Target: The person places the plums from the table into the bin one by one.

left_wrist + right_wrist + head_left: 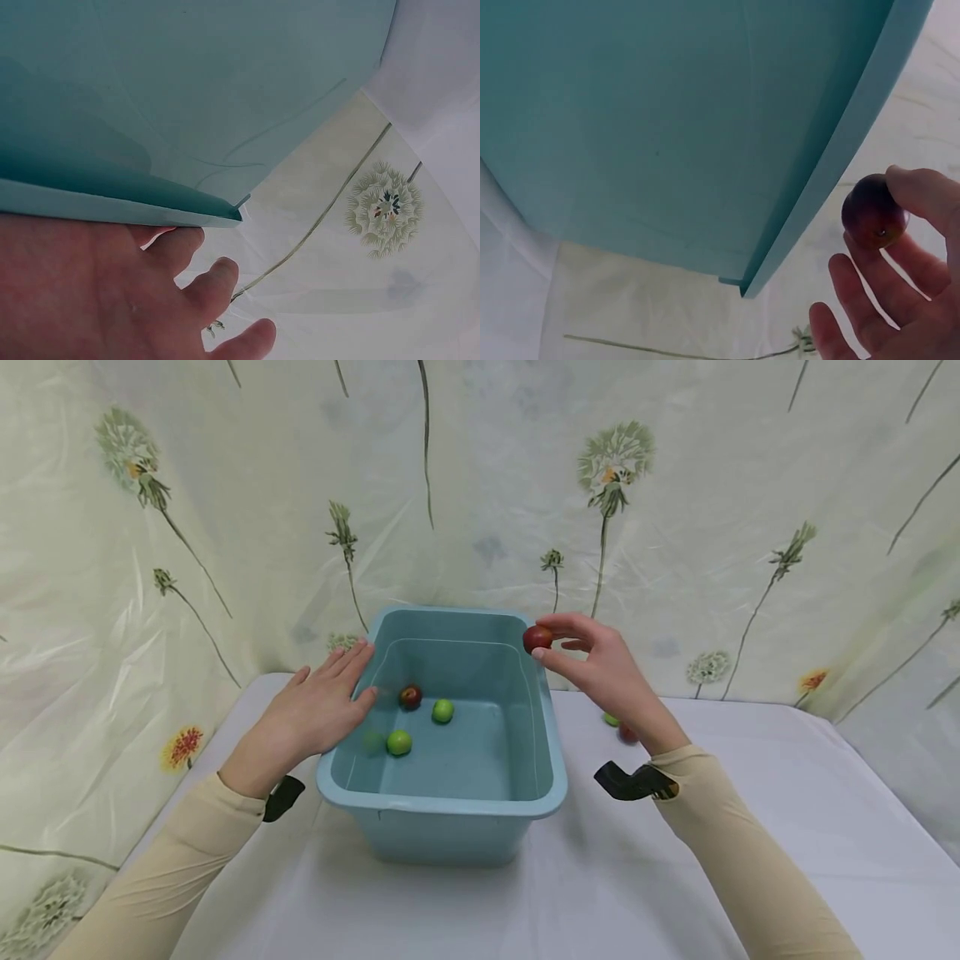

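A blue plastic basin (442, 807) stands on the table, with a dark red plum (410, 697) and two small green fruits, one (442, 711) near the middle and one (399, 742) closer to the left wall, on its floor. Over the basin's right rim my right hand (592, 664) pinches another dark red plum (875, 212) between thumb and fingers. My left hand (318, 702) lies with straight fingers along the left rim, palm down. From the left wrist view, its fingers (214, 289) show just below the rim's edge, holding nothing.
To the right of the basin, partly hidden behind my right wrist, a green fruit (611, 719) and a red fruit (627, 733) lie on the white tablecloth (750, 793). A flower-patterned sheet (480, 485) hangs behind the table.
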The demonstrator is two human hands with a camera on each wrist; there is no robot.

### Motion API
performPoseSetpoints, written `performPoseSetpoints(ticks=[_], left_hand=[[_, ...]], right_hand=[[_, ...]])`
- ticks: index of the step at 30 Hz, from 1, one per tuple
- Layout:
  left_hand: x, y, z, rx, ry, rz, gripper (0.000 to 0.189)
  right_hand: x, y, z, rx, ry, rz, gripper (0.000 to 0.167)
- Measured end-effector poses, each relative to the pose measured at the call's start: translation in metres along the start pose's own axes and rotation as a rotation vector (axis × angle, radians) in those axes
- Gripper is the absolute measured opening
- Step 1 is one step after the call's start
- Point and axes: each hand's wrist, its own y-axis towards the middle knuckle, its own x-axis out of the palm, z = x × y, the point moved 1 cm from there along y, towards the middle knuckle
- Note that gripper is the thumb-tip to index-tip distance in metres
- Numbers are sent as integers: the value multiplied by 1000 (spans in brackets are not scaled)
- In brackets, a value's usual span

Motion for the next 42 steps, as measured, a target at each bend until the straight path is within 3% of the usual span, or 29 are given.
performPoseSetpoints(ticks=[15, 42], left_hand=[[-1, 0, 1, -3, -7, 0, 64], [0, 0, 0, -6, -20, 3, 65]], right_hand=[[20, 13, -13, -80, -57, -124, 38], [50, 33, -19, -86, -75, -323, 36]])
